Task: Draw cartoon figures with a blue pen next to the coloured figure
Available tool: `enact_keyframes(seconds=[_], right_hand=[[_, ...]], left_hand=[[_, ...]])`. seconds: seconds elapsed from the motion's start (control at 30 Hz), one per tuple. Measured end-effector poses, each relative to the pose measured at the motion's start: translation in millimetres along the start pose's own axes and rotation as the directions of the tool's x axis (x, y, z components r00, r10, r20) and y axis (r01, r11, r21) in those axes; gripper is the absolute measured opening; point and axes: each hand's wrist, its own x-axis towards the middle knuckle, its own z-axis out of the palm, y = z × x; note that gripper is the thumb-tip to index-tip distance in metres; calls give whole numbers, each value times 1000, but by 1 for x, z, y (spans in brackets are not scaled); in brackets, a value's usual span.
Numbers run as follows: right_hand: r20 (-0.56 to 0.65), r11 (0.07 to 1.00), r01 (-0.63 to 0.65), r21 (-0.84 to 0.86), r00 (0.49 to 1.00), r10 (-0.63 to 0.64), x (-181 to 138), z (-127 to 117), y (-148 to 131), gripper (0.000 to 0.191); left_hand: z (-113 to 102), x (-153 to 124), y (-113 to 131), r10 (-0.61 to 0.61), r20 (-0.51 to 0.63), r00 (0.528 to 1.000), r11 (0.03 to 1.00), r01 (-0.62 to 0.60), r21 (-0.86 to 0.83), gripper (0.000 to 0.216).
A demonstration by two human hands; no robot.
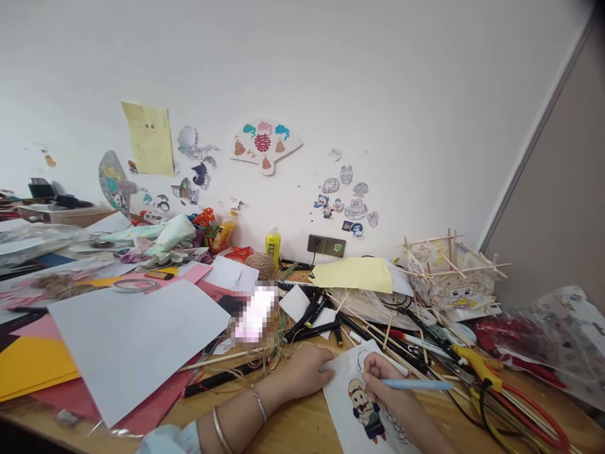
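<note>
My right hand is closed around a light blue pen, its tip hidden by the fingers. It rests on a white sheet of paper that bears a coloured cartoon figure and black outline drawings. At the sheet's upper left edge lies my left hand, palm down, fingertips touching the paper and the thumb apart from the fingers. It holds nothing that I can see.
Black markers, thin wooden sticks and twine clutter the table behind the sheet. Yellow-handled pliers lie at right, near a stick-and-paper lantern. A large white sheet covers coloured paper at left. A blurred bright patch lies mid-table.
</note>
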Motion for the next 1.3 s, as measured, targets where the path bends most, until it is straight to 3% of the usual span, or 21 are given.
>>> enact_keyframes(seconds=[0.2, 0.33, 0.5, 0.77, 1.13, 1.3], right_hand=[[53, 983, 61, -173, 997, -53, 13, 3, 2, 28], [95, 970, 27, -243, 996, -4, 30, 12, -7, 28], [1, 963, 30, -267, 1000, -31, 50, 22, -1, 27], [-14, 942, 88, -325, 995, -98, 44, 21, 8, 24], [-5, 955, -31, -295, 999, 31, 42, 26, 11, 19], [11, 954, -3, -299, 1000, 7, 48, 24, 24, 18]], left_hand=[[9, 5, 3, -12, -44, 999, 987, 19, 159, 18], [6, 7, 1, -22, -40, 999, 990, 27, 141, 20], [-2, 6, -5, 18, -19, 1000, 1000, -18, 15, 18], [1, 8, -10, 61, 1, 998, 997, -61, 45, 16], [-1, 5, -5, 67, -20, 998, 993, -65, 94, 12], [-2, 4, -4, 43, -22, 999, 993, -41, 113, 11]])
